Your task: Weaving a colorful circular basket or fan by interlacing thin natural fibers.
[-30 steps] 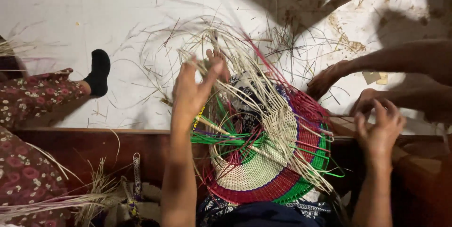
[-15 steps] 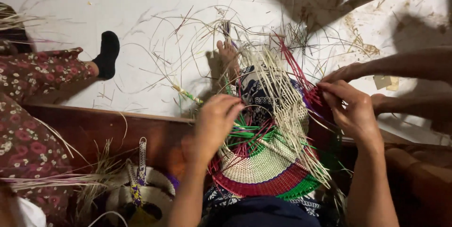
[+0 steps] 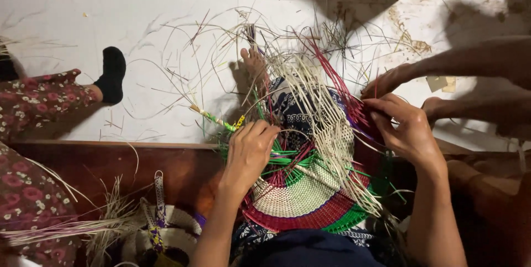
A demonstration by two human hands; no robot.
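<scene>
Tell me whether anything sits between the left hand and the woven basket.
Nothing visible does. The left hand already rests on the woven basket, fingers among its green strands; the right hand grips loose straw strands at the rim.

half-woven striped basket (image 3: 301, 198), perhaps tilted

White tiled floor (image 3: 83, 12) w/ shadows; wooden ledge (image 3: 110, 162)

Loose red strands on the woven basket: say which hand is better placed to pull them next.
Probably the right hand: it already pinches the red strands at the half-woven basket edge. The left hand rests over the green centre.
</scene>
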